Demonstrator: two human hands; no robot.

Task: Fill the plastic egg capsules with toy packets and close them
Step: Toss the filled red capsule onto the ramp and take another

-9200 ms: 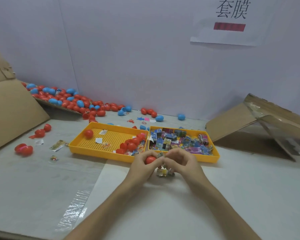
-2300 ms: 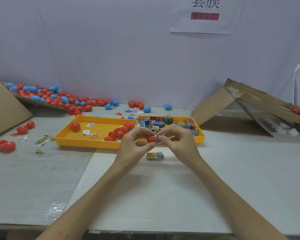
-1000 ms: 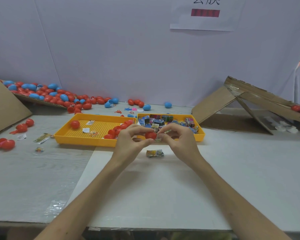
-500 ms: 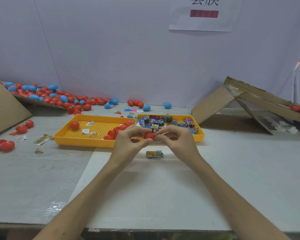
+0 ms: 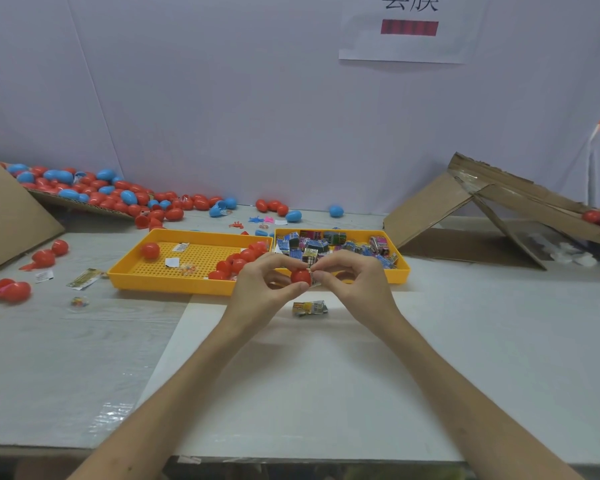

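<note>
Sign [image 5: 409, 29] characters cropped, perhaps 膜; loose packet [image 5: 310, 307] print unreadable

A paper sign [image 5: 409, 29] with printed characters and a red bar hangs on the pale wall [image 5: 222, 98]. Folded cardboard [image 5: 426, 209] stands tent-like at the right of the grey surface [image 5: 49, 358]. Another cardboard panel [image 5: 7, 216] slants at the left. Clear tape [image 5: 111, 414] lies near the front edge.

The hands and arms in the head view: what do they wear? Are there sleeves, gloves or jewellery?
Nothing worn shows. The left hand and right hand have no gloves, rings or watch. The left forearm and right forearm are uncovered to the picture's edge.
</note>
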